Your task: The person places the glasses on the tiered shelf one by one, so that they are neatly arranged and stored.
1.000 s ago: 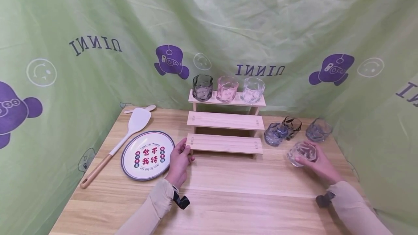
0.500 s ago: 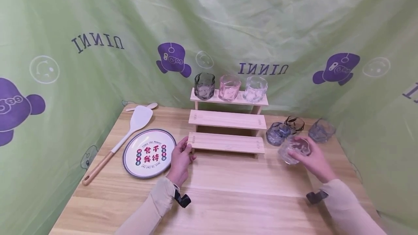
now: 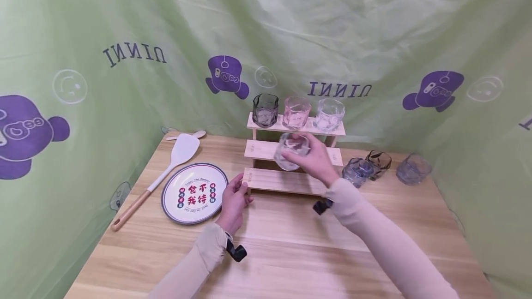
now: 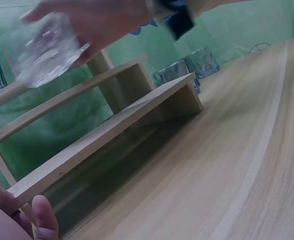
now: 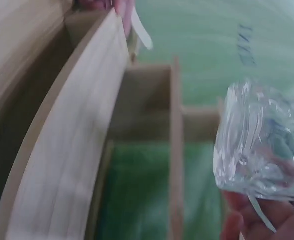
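Note:
In the head view, my right hand (image 3: 317, 159) holds a clear drinking glass (image 3: 286, 155) in the air in front of the middle step of a three-step wooden stand (image 3: 278, 180). The right wrist view shows that glass (image 5: 254, 150) tilted, with fingers at its side and under it. My left hand (image 3: 233, 204) grips the left end of the lowest step, its fingers (image 4: 45, 217) around the corner in the left wrist view. Along the top step stand a dark grey glass (image 3: 265, 110), a pink glass (image 3: 296, 113) and another clear glass (image 3: 329, 115).
Right of the stand are a blue glass (image 3: 355, 172), a dark-tinted glass (image 3: 379, 165) and a bluish-grey glass (image 3: 414, 170). A printed plate (image 3: 194, 194), a white spatula with a wooden handle (image 3: 183, 150) and a small spoon (image 3: 198, 134) lie left. Green cloth (image 3: 353, 22) hangs behind.
My right hand has lifted the clear glass off the right side of the table and carried it left to the front of the stand. My left hand keeps its place on the lowest step.

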`<move>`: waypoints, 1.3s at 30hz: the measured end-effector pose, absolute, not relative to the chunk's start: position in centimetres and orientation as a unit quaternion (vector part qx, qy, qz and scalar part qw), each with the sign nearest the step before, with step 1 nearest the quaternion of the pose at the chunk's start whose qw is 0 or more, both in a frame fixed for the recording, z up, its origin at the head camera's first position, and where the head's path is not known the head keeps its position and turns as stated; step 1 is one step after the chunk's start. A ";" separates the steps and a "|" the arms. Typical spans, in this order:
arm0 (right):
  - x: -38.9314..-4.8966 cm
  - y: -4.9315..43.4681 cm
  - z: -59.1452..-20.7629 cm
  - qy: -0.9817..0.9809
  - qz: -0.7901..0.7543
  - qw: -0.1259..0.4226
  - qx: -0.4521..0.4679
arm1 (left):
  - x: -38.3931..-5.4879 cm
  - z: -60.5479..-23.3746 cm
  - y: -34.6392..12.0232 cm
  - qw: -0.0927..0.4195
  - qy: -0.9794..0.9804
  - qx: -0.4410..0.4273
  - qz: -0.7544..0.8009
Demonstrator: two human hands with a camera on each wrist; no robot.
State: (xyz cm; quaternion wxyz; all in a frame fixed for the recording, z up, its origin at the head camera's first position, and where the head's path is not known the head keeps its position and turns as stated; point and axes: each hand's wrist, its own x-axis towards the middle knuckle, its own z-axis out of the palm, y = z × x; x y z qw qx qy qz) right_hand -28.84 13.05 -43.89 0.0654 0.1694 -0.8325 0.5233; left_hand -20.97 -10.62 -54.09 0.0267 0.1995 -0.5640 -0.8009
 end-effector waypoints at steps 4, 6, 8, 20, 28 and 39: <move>-30.4 8.3 -44.7 -0.863 0.469 0.115 0.148 | -20.9 -54.1 -10.4 0.025 -0.565 0.200 -0.800; -30.7 6.6 -45.0 -0.880 0.439 0.129 0.124 | -20.9 -54.0 -10.5 0.023 -0.566 0.201 -0.799; -30.8 5.5 -45.2 -0.894 0.414 0.135 0.106 | -20.8 -53.9 -10.6 0.023 -0.566 0.202 -0.799; -29.5 6.7 -45.7 -0.853 0.472 0.137 0.174 | -20.9 -54.3 -10.7 0.039 -0.568 0.186 -0.801; -29.9 6.5 -46.1 -0.854 0.471 0.142 0.171 | -21.0 -54.5 -10.6 0.029 -0.572 0.196 -0.796; -29.9 6.2 -46.0 -0.848 0.489 0.123 0.165 | -21.0 -54.2 -10.6 0.025 -0.575 0.204 -0.792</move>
